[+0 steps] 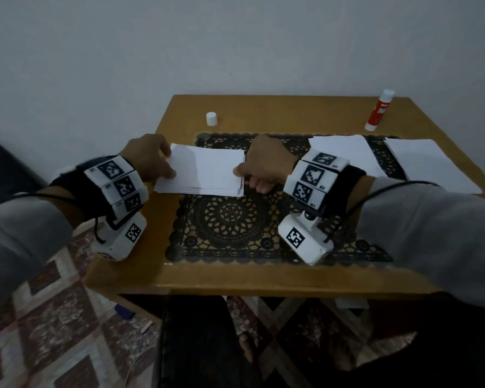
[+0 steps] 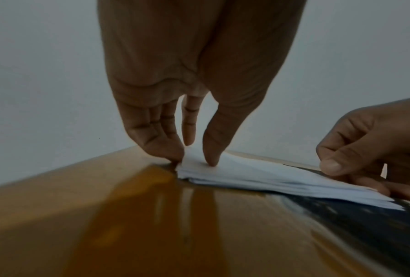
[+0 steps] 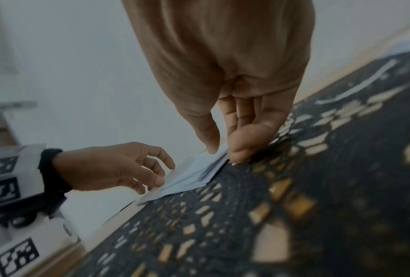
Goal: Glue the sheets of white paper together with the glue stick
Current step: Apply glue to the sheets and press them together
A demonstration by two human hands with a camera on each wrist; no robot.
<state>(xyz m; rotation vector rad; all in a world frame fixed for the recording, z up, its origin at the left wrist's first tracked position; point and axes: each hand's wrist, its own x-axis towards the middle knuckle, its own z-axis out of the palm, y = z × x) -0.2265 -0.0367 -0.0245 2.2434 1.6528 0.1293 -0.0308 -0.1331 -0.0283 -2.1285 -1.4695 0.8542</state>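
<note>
A stack of white paper sheets [image 1: 205, 172] lies on the black lace mat [image 1: 227, 219]. My left hand [image 1: 170, 166] holds the stack's left edge. In the left wrist view its thumb [image 2: 211, 157] presses on top of the stack [image 2: 270, 178] while the curled fingers sit at the edge. My right hand [image 1: 240, 175] pinches the right edge, thumb on top and fingers underneath, and lifts the top sheets [image 3: 199, 168] slightly. The red and white glue stick [image 1: 378, 110] stands at the back right of the table, away from both hands.
A small white cap [image 1: 211, 119] stands at the back left of the wooden table [image 1: 263, 278]. Two more white sheets [image 1: 345, 155] [image 1: 429, 163] lie on the mat to the right, behind my right wrist. A wall runs close behind the table.
</note>
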